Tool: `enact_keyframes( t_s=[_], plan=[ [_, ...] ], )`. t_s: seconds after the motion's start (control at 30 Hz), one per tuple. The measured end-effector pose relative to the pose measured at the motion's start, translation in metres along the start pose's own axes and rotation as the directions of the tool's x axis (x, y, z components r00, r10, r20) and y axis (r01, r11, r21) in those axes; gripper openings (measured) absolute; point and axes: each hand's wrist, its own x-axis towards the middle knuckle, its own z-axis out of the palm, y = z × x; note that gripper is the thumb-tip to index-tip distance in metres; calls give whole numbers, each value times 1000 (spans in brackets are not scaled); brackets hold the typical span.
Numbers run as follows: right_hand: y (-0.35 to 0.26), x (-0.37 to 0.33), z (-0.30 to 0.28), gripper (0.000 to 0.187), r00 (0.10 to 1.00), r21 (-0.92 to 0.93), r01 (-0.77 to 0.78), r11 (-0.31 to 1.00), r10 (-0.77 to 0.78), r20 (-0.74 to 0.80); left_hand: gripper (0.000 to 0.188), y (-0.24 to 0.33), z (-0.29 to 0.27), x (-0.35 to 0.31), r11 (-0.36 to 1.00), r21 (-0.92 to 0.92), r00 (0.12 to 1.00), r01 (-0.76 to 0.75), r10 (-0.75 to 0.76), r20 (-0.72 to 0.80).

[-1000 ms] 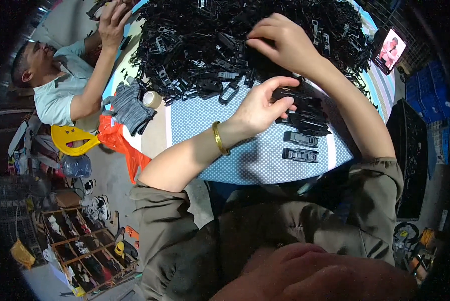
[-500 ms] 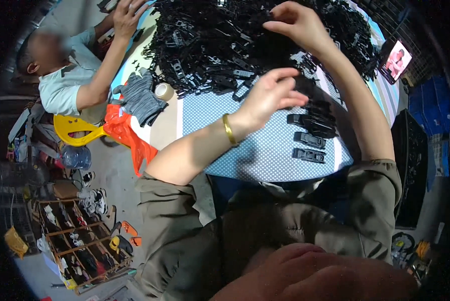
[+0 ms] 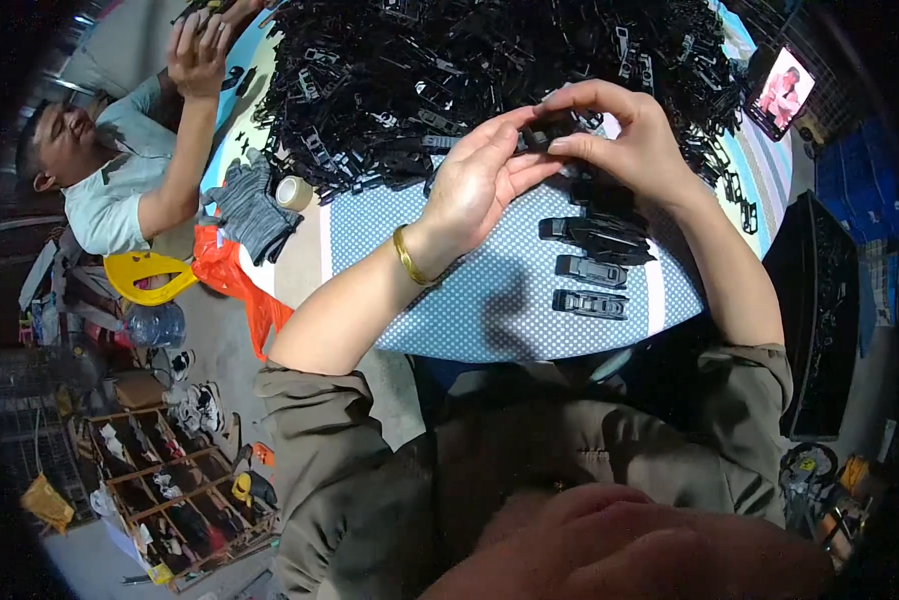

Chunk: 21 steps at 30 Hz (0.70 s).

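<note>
My left hand [image 3: 472,180], with a gold bangle at its wrist, and my right hand [image 3: 624,145] meet over the table's near middle. Between their fingertips is a small black plastic part [image 3: 535,137], partly hidden by the fingers. Both hands are closed on it. Just beyond lies a big heap of black plastic parts [image 3: 399,90], some long and slotted. Nearer me, below the right hand, two black clip-like pieces, a front one [image 3: 590,303] and one behind it [image 3: 591,269], lie in a row. A stack of similar pieces [image 3: 604,238] sits behind them.
The table has a dotted blue-white cover [image 3: 419,315]. To the left lie a tape roll [image 3: 291,192], grey gloves [image 3: 244,210] and an orange bag [image 3: 231,270]. A co-worker [image 3: 119,190] sits at far left with raised hands. A lit phone [image 3: 780,92] stands at right.
My right hand has come down from over the heap, and both hands have closed together on a black part. The co-worker's raised hand has shifted left and down.
</note>
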Motion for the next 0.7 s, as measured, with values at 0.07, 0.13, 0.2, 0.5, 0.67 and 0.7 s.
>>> enact_keyframes(
  t_s=[0.07, 0.13, 0.2, 0.5, 0.67, 0.7],
  plan=[
    [2, -2, 2, 30, 999, -38, 40, 998, -40, 1, 38, -2, -3, 0, 1000, 10, 1000, -17, 17, -2],
    [7, -5, 4, 29, 969, -258, 229, 939, -245, -31, 39, -3, -2, 0, 999, 17, 999, -32, 32, 1],
    [7, -5, 5, 30, 968, -261, 230, 937, -247, -32, 41, -5, 2, -1, 979, 192, 995, -69, 81, -52],
    [11, 2, -6, 32, 950, 289, -289, 913, 237, 203, 43, 11, 5, -1, 947, 287, 989, -142, 150, -8],
    [8, 0, -10, 24, 980, 249, -180, 952, 151, 131, 46, 16, 9, -1, 940, 312, 990, -140, 130, 53],
    [7, 0, -10, 23, 982, 185, -155, 970, 130, 140, 46, 17, 8, -2, 934, 325, 989, -147, 132, 68]
  ],
)
